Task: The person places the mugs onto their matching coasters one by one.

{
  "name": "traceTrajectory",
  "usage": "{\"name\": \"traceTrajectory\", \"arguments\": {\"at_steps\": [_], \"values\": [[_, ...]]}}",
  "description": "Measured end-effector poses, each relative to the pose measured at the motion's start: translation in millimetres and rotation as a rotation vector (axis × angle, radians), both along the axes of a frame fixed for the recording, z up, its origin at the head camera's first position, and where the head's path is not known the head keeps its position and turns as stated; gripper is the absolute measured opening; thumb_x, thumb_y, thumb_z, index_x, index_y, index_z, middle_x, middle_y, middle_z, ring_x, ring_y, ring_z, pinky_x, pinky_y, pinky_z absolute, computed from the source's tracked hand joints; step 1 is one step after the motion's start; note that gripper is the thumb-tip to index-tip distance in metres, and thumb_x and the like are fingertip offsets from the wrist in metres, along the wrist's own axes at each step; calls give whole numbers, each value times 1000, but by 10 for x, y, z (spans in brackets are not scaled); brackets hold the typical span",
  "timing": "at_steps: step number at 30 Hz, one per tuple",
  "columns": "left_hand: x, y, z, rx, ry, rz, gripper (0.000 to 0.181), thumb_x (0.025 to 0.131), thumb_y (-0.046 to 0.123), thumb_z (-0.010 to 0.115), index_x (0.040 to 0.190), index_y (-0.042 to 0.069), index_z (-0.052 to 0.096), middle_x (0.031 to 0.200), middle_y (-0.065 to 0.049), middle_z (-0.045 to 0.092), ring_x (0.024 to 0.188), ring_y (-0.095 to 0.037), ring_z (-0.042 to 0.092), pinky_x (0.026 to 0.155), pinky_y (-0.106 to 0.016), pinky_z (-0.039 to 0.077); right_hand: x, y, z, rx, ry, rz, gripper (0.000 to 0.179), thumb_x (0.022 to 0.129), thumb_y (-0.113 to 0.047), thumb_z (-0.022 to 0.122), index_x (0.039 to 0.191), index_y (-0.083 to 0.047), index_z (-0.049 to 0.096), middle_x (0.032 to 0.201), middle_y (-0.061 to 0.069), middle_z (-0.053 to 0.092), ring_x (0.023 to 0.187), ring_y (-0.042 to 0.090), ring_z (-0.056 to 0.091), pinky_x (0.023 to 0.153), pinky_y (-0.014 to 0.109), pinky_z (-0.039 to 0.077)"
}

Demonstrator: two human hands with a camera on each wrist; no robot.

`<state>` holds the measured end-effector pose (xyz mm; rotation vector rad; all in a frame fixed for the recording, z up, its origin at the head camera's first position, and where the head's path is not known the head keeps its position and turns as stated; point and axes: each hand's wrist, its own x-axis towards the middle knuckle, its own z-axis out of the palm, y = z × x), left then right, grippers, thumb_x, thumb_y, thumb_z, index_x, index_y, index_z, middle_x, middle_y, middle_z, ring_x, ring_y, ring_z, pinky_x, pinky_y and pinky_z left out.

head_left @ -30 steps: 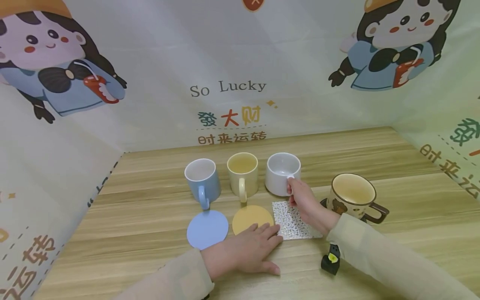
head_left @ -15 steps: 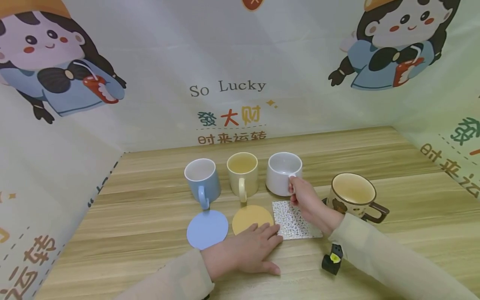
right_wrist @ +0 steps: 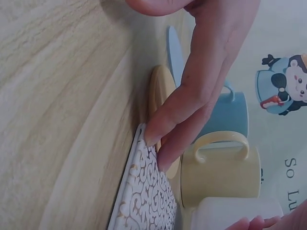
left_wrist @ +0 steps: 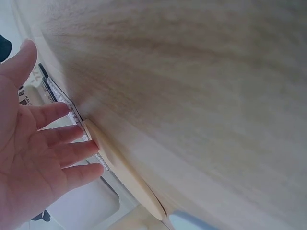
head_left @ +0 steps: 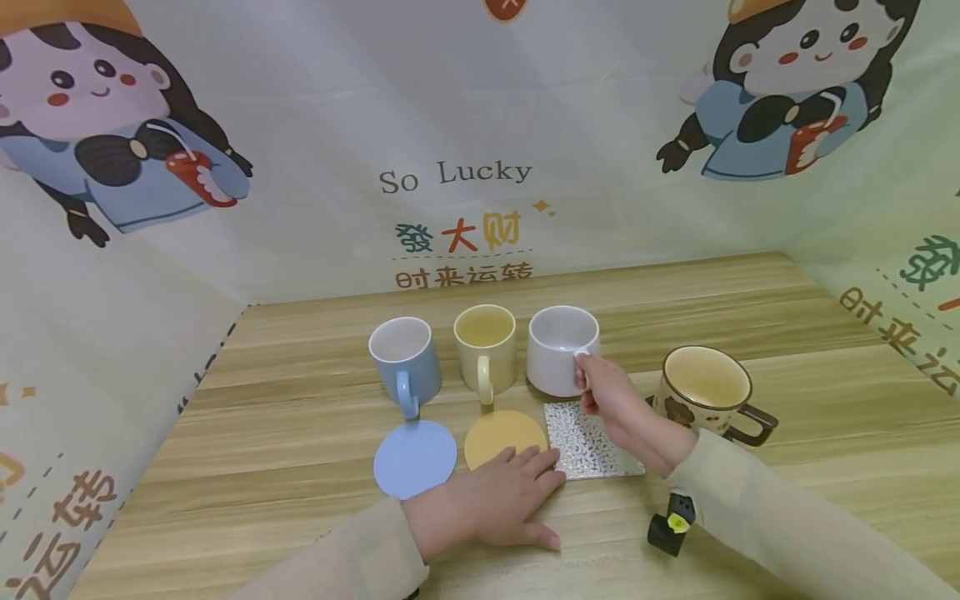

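Observation:
In the head view my right hand (head_left: 611, 396) grips the handle of a white mug (head_left: 551, 358), which stands upright behind a square silver-white patterned coaster (head_left: 592, 446). Whether the mug's base touches the table cannot be told. My left hand (head_left: 498, 500) lies palm down with straight fingers, over the front of a round yellow coaster (head_left: 506, 433) and the left edge of the patterned one. In the right wrist view, left fingertips (right_wrist: 158, 134) touch the patterned coaster (right_wrist: 148, 191). To the left are a yellow mug (head_left: 487, 350) and a blue mug (head_left: 408, 362).
A round blue coaster (head_left: 415, 458) lies before the blue mug. At the right stands a cream mug with a brown handle (head_left: 705, 387), on something dark and mostly hidden. Under the right sleeve is a small black object (head_left: 667, 533). Printed cloth (head_left: 322, 167) hangs behind the wooden table (head_left: 225, 467).
The white mug shifted very slightly right, then left and a little nearer, with my right hand on its handle. My left hand has stayed in place.

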<state>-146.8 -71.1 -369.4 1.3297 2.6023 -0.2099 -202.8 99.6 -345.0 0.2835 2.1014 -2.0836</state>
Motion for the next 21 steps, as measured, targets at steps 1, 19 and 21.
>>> {"name": "traceTrajectory", "arguments": {"at_steps": [1, 19, 21], "values": [[-2, 2, 0, 1, -4, 1, 73, 85, 62, 44, 138, 12, 39, 148, -9, 29, 133, -29, 32, 105, -45, 31, 13, 2, 12, 4, 3, 9, 25, 94, -17, 35, 70, -11, 40, 69, -3, 39, 56, 8, 35, 56, 20, 33], [-3, 14, 19, -3, -17, 8, 73, 85, 62, 44, 138, 12, 38, 147, -9, 29, 133, -29, 32, 105, -46, 31, 186, 105, 73, 25, -7, 84, 26, 95, -18, 33, 69, -12, 37, 70, -2, 38, 60, 9, 35, 57, 21, 34], [-3, 16, 21, -7, -16, 8, 73, 85, 62, 44, 138, 12, 38, 148, -9, 29, 133, -29, 31, 105, -45, 31, 205, 121, 64, 24, -6, 84, 27, 95, -18, 33, 69, -12, 37, 70, -2, 38, 61, 10, 35, 58, 21, 34]]}}
